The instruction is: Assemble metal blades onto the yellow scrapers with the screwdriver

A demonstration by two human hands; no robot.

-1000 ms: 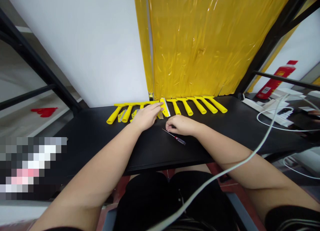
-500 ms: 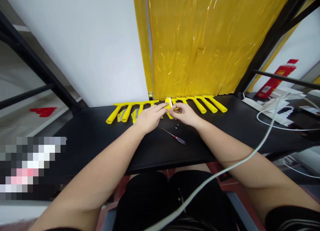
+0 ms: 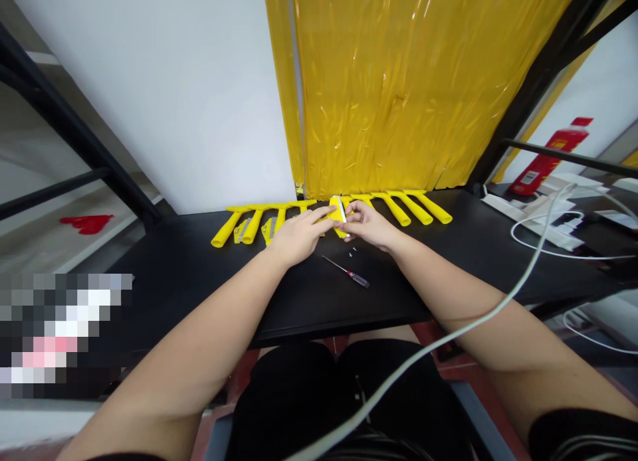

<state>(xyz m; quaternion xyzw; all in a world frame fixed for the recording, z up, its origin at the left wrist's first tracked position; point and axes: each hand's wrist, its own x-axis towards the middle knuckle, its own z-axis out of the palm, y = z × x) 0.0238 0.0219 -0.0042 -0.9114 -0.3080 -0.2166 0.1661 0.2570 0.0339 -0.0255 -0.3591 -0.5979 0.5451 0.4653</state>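
Observation:
Both hands hold a yellow plastic scraper head (image 3: 335, 208) with a pale blade-like strip (image 3: 342, 210) along its right side. My left hand (image 3: 302, 234) grips the near left edge, its fingers stretched over the piece. From the right, the bent thumb and fingers of my right hand (image 3: 367, 224) pinch the strip side. A screwdriver (image 3: 357, 279) with a clear handle lies just in front of my hands on the black table (image 3: 314, 308). Beyond its tip are small screws (image 3: 353, 251). My fingers hide part of the held piece.
Yellow T-shaped handles (image 3: 255, 226) stand in a row at the back left, with yellow pieces bearing metal plates (image 3: 243, 230) among them. More yellow handles (image 3: 419, 208) lie at right. A red bottle (image 3: 551, 157), white boxes and a pale cable (image 3: 523, 285) are farther right.
My right thumb and fingers have shifted slightly along the strip, which shows more fully along the right edge. My left hand has hardly moved.

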